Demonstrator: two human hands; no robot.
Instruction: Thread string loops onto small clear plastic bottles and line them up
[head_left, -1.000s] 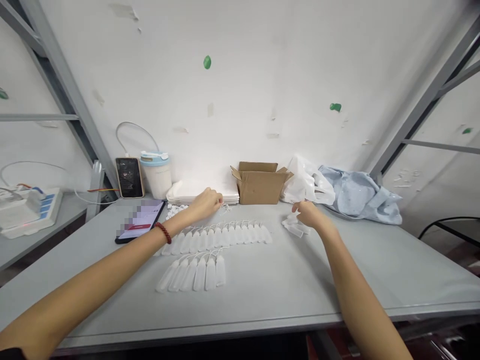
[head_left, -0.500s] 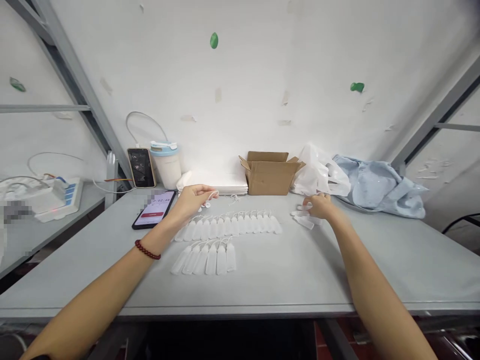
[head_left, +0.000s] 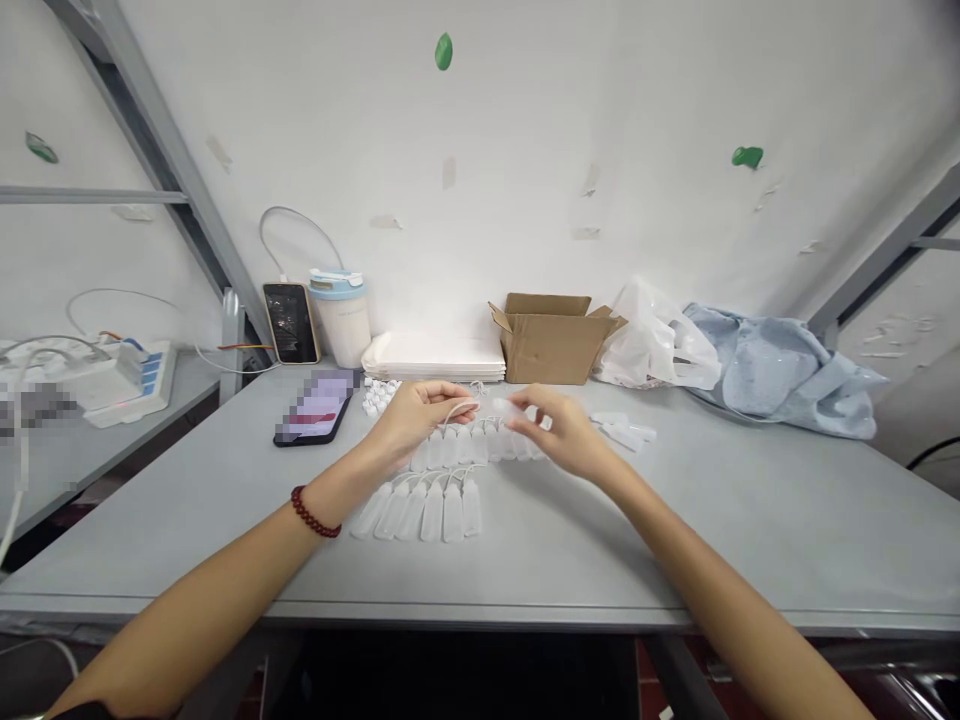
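Note:
My left hand [head_left: 421, 412] pinches a small white cap on a thin white loop above the grey table [head_left: 675, 520]. My right hand [head_left: 559, 430] is closed on a small clear plastic vial [head_left: 507, 407], brought close to the left hand. Under both hands lie two rows of capped vials [head_left: 435, 500]. A few loose vials [head_left: 626, 428] lie to the right, and a heap of small white caps [head_left: 376, 393] sits to the left.
At the back stand a cardboard box [head_left: 551, 335], a white plastic bag [head_left: 652, 345], a blue cloth [head_left: 780, 365], stacked white trays [head_left: 435, 355], a white tub [head_left: 341, 315] and an upright phone [head_left: 291, 322]. A second phone [head_left: 315, 408] lies flat. A power strip [head_left: 112, 370] sits left.
My right hand left the loose vials at the right with one vial and came to the middle. My left hand brought its cap and loop toward it. The view tilted down.

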